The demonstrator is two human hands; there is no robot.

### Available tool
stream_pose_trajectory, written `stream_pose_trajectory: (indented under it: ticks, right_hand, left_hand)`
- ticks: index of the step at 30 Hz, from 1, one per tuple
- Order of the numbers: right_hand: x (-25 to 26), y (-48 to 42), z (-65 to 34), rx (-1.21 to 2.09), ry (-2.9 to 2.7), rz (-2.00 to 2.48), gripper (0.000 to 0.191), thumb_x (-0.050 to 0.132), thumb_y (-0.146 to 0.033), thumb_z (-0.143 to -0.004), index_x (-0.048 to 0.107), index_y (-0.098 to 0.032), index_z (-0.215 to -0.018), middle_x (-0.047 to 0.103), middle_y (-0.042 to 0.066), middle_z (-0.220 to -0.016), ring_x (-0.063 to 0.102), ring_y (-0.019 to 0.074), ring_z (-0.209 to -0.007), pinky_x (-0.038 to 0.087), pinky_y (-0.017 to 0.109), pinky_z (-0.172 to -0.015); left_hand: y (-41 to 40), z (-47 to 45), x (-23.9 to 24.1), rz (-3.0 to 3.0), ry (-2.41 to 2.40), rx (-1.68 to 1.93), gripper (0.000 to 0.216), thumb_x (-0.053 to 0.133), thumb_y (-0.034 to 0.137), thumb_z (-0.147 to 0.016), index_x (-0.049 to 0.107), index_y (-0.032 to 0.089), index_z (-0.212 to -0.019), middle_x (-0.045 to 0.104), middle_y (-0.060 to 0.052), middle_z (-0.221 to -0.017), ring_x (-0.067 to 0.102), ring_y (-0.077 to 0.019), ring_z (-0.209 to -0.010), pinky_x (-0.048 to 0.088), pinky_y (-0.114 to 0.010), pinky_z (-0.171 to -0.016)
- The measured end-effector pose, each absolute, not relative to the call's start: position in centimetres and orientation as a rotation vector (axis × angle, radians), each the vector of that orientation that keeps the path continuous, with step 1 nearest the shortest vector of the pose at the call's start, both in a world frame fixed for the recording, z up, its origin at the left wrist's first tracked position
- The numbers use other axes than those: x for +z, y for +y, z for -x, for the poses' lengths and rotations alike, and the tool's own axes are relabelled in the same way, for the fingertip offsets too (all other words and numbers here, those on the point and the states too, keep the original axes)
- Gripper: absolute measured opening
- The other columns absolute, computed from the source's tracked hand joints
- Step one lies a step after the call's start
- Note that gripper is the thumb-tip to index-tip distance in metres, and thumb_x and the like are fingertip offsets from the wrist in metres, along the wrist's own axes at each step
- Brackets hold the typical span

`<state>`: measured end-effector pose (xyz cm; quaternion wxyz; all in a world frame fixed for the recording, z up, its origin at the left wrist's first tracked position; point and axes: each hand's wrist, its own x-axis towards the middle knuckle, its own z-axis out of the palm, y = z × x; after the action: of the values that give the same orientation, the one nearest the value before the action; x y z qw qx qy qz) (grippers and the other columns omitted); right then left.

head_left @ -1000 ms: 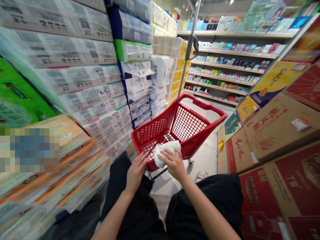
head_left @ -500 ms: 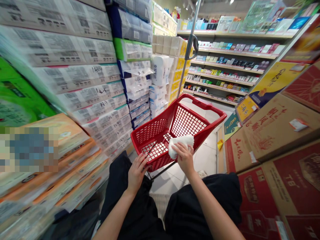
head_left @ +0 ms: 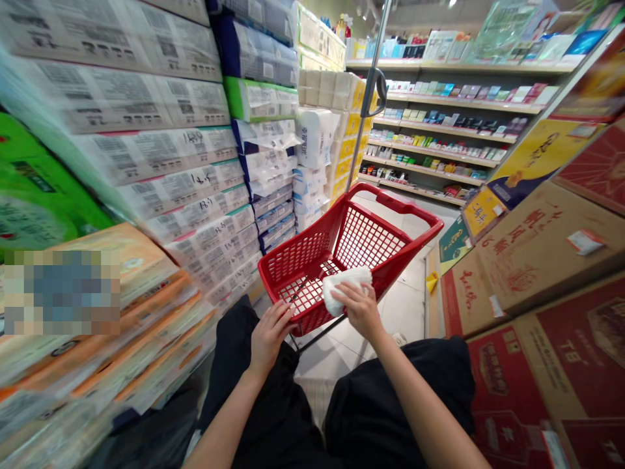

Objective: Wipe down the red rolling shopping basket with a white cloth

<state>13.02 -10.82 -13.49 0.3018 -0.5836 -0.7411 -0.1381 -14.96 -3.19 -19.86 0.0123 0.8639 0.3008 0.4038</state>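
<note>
A red plastic shopping cart (head_left: 317, 251) with grid walls stands in front of my knees. My left hand (head_left: 270, 329) grips its near left rim, the fingers bent over the edge. A folded white cloth (head_left: 336, 286) lies against the near right part of the rim. Over the cloth, my right hand (head_left: 359, 303) is closed, pressing it to the red plastic. The cloth covers part of the rim beneath it.
Wrapped paper packs (head_left: 161, 153) rise in stacks on the left. Cardboard cartons (head_left: 537, 247) are piled on the right. A metal pole (head_left: 368, 91) with a grey handle stands behind the cart, before shelves (head_left: 449, 107) of small boxes.
My right hand and the white cloth have slid a little to the left along the rim. My left hand stays on the cart's edge.
</note>
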Motion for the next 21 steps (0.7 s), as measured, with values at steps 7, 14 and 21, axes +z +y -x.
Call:
stream_pose_trajectory:
  ticks: [7,14,21]
  right_hand:
    - [-12.1,-10.7,-19.5,-0.469,-1.744,1.755,0.047,0.042,-0.004,-0.087,0.067,-0.032,-0.115,0.069,0.001,-0.123,0.058,0.0196,-0.123,0.020,0.044,-0.108]
    - [-14.7,-11.2,-7.5,-0.324,-1.792,1.613,0.043,0.046,-0.010,-0.091,0.063,-0.033,-0.122,0.068,0.001,-0.125,0.056,0.0185,-0.124,0.017,0.040,-0.112]
    - [-16.1,-11.4,-2.9,-0.313,-1.965,1.487,0.042,0.048,-0.016,-0.094,0.058,-0.036,-0.130,0.065,-0.002,-0.130,0.053,0.0163,-0.127,0.015,0.039,-0.114]
  left_hand:
    - [-3.1,14.7,-20.0,-2.695,0.908,1.255,0.041,0.057,0.025,-0.093,0.053,0.027,-0.134,0.063,-0.007,-0.131,0.055,-0.0260,-0.127,0.048,-0.047,-0.104]
    - [-3.3,14.7,-19.8,-2.732,0.922,1.223,0.044,0.053,0.022,-0.095,0.050,0.028,-0.138,0.062,-0.007,-0.133,0.056,-0.0260,-0.127,0.048,-0.047,-0.104]
    - [-3.5,14.9,-19.8,-2.735,0.924,1.279,0.041,0.053,0.019,-0.095,0.052,0.026,-0.135,0.063,-0.006,-0.133,0.055,-0.0242,-0.128,0.048,-0.045,-0.104]
